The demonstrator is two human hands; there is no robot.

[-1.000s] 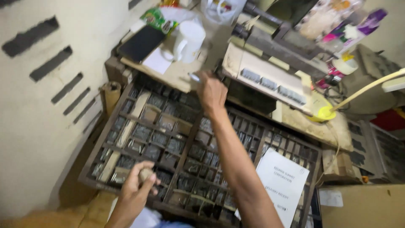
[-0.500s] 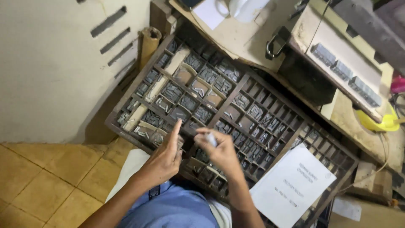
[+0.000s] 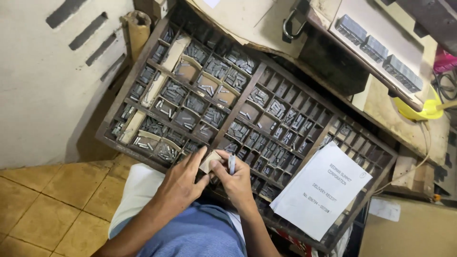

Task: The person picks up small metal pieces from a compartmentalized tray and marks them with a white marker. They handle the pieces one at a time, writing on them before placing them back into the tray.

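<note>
A wide wooden type case (image 3: pixel 143 66), split into many small compartments of grey metal type pieces (image 3: pixel 238 131), slopes in front of me. Both hands meet over its near edge. My left hand (image 3: pixel 183 183) holds a small flat wooden stick (image 3: pixel 209 162) between thumb and fingers. Right beside it, my right hand (image 3: pixel 235 178) pinches the stick's other end and carries a blue pen (image 3: pixel 232 164) upright between its fingers.
A white printed pad of paper (image 3: pixel 321 190) lies on the case's right end. Behind it is a cluttered bench (image 3: pixel 381 100) with rows of dark type blocks (image 3: pixel 376 47), a yellow object (image 3: pixel 419 109) and a cable. A white wall stands at the left, tiled floor below.
My right hand came back from the far edge of the case to the near edge and joined the left at the stick. The camera tilted down toward my lap.
</note>
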